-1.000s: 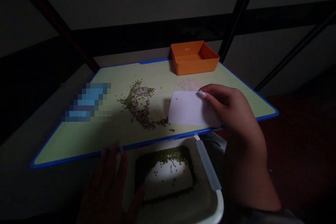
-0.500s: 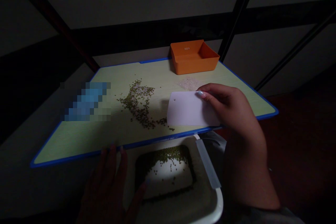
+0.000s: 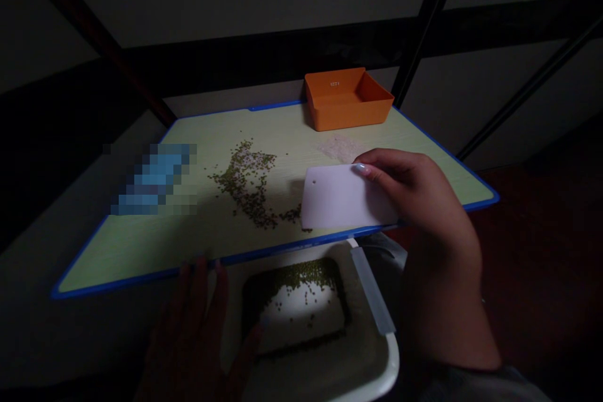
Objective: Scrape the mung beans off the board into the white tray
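My right hand (image 3: 407, 191) pinches a white plastic scraper (image 3: 336, 198) with a small hole in one corner, thumb on its near face. The scraper stands on edge at the front of the board, beside scattered green beans (image 3: 247, 185) mixed with pale bits. Below the board's front edge is a white basin (image 3: 389, 358) with a grey handle; more green beans (image 3: 301, 273) lie along the sides of its bottom. My left hand (image 3: 198, 326) is in shadow at the basin's left side, fingers spread, thumb over the inside.
An orange bin (image 3: 351, 113) stands at the back right of the pale board (image 3: 151, 245), which has a blue rim. In front of the bin lies a heap of clear granules (image 3: 342, 147). A blurred blue item (image 3: 157, 179) is at the board's left edge.
The scraper has shifted very slightly right and toward me against the board. Both hands keep nearly the same pose; the view has moved a little.
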### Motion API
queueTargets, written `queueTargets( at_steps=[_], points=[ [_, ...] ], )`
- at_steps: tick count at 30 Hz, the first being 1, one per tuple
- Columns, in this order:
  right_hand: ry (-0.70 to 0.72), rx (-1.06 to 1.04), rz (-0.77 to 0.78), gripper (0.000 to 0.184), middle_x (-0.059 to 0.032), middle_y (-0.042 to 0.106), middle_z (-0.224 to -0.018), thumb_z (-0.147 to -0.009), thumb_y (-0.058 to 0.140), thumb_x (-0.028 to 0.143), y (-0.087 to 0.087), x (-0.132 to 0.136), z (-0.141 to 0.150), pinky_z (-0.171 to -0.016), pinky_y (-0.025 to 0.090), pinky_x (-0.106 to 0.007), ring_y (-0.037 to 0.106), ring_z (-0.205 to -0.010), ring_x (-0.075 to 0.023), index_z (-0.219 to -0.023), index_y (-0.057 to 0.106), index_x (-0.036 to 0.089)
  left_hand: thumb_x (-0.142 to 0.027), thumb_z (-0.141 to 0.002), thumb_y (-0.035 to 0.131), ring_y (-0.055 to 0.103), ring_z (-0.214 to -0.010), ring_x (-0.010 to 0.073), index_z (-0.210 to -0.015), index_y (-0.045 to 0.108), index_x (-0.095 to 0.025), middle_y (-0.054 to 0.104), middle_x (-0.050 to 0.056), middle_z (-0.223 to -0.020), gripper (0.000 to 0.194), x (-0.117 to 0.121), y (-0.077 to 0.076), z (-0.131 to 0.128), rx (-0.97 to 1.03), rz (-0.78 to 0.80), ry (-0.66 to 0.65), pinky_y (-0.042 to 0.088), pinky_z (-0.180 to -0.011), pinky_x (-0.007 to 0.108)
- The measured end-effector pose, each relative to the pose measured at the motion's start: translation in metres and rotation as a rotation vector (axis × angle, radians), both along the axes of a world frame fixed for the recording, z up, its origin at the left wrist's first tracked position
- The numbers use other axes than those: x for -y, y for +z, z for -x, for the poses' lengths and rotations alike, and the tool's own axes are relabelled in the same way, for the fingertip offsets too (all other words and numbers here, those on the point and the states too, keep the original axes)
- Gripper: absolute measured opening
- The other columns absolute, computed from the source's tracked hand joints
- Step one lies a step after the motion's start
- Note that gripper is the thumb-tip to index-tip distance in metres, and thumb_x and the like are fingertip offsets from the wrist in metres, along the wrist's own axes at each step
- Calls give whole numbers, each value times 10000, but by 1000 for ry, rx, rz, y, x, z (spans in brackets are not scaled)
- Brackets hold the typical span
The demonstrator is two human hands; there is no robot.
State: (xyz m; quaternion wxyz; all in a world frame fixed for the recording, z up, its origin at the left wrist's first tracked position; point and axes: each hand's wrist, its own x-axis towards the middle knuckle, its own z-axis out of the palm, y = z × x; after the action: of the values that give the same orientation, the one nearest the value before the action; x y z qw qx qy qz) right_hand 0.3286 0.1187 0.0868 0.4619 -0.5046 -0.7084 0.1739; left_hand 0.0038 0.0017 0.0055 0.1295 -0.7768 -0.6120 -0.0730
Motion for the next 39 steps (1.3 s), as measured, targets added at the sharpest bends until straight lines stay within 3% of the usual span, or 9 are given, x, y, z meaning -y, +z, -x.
queueTargets(
  at_steps=[22, 28, 33, 39],
  points=[
    [14, -1, 7, 188, -8, 725, -791, -914, 588, 318, 1, 3, 2, -594, 404, -246, 631, -721, -142, -825, 703, 198, -573, -828, 376, 148, -1509, 320, -1469, 101, -230, 113, 106, -1640, 777, 0, 0, -1, 24, 10, -3, 440, -1070, 608],
    [29, -12, 15, 182, -10, 716, -784, -905, 602, 322, 1, 2, 3, -610, 413, -257, 621, -716, -147, -820, 702, 197, -571, -835, 348, 204, -1493, 337, -1468, 114, -247, 170, 119, -1627, 749, 2, 7, -6, 68, 20, 12, 442, -1059, 649],
    [26, -19, 37, 189, -15, 704, -783, -905, 601, 339, 1, 2, 4, -625, 423, -268, 612, -703, -150, -828, 698, 195, -489, -865, 331, 204, -1498, 307, -1466, 117, -274, 245, 115, -1606, 674, 2, 11, -9, 95, 24, 3, 432, -1073, 663],
    [27, -27, 39, 232, -17, 704, -793, -892, 618, 411, 1, 3, 4, -614, 423, -265, 618, -722, -158, -830, 698, 202, -433, -879, 325, 173, -1505, 301, -1467, 96, -292, 199, 94, -1623, 646, 2, 14, -10, 99, 38, -21, 395, -1114, 645]
  ],
)
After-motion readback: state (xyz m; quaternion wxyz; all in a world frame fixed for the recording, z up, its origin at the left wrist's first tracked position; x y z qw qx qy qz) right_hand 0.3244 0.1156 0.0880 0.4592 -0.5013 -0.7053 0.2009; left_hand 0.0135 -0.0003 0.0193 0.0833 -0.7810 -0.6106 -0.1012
